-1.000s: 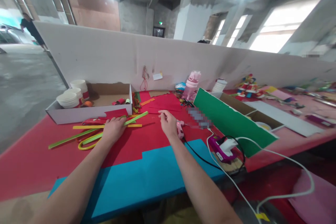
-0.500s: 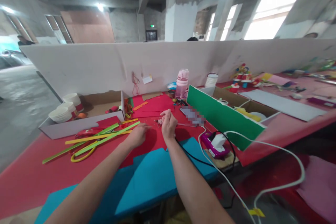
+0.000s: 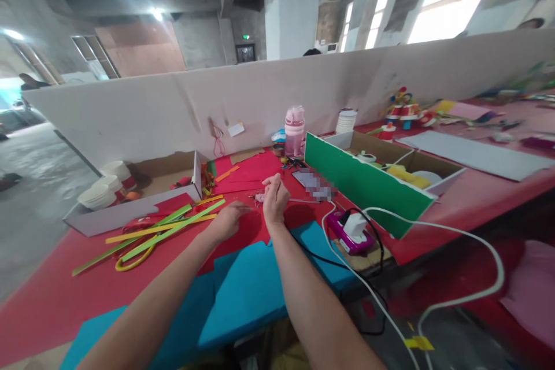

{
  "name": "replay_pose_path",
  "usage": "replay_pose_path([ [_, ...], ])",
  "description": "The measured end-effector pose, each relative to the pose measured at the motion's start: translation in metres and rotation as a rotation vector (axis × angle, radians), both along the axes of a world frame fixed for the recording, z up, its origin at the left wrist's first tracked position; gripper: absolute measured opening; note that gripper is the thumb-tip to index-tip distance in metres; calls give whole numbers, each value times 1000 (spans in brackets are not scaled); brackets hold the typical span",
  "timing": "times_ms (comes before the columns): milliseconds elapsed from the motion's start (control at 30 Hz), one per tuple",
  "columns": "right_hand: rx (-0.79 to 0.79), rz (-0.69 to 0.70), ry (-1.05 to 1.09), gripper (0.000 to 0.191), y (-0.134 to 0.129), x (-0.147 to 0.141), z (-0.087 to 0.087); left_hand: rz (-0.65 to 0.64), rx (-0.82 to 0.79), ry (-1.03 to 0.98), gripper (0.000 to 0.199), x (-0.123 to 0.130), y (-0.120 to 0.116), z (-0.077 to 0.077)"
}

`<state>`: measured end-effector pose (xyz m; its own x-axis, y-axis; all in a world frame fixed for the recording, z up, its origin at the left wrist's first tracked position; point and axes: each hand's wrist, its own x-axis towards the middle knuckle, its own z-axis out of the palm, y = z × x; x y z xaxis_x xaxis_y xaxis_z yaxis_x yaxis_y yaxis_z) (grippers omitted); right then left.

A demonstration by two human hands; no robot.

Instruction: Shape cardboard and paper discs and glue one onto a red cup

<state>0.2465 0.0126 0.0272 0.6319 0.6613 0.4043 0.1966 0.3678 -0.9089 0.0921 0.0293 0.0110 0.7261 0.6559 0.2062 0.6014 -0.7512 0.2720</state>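
My left hand (image 3: 230, 221) hovers low over the red tabletop (image 3: 130, 289), its fingers stretched out to the right and slightly blurred, with nothing visible in them. Close beside it, my right hand (image 3: 276, 199) is raised with fingers curled and pressed together; whatever may be between them is hidden. Between the hands, a little behind, lies a small pink object (image 3: 259, 199) with a thin pointed end. Green and yellow strips (image 3: 173, 230) lie crossed to the left of my left hand, over a yellow loop (image 3: 133, 263). Blue sheets (image 3: 247, 283) lie under my forearms.
A white box (image 3: 130, 211) with paper cups (image 3: 97, 195) stands left. Right are a green-sided box (image 3: 359, 182), a phone (image 3: 313, 184) and a purple power strip (image 3: 353, 234) with trailing cables. A pink bottle (image 3: 295, 133) stands before the white partition (image 3: 173, 104).
The view has tilted and shifted slightly. Both hands stay in nearly the same place over the table, my left hand still stretched out and my right hand still curled.
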Motion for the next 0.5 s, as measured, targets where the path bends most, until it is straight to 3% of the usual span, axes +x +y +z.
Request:
replay_pose_path([
  [133,-12,21,-86,55,-1,0,-4,-104,42,79,58,17,-17,-6],
  [233,-6,69,-224,53,-2,-5,-8,-168,65,157,47,-3,-32,-2],
  [300,-22,129,-323,53,-3,-14,-9,-116,53,235,46,-34,-41,5],
  [400,-78,268,-459,51,-6,-36,-9,90,55,303,45,-81,-55,17],
  [500,-10,428,-541,46,-10,-54,-7,128,68,258,49,-88,-67,18],
])
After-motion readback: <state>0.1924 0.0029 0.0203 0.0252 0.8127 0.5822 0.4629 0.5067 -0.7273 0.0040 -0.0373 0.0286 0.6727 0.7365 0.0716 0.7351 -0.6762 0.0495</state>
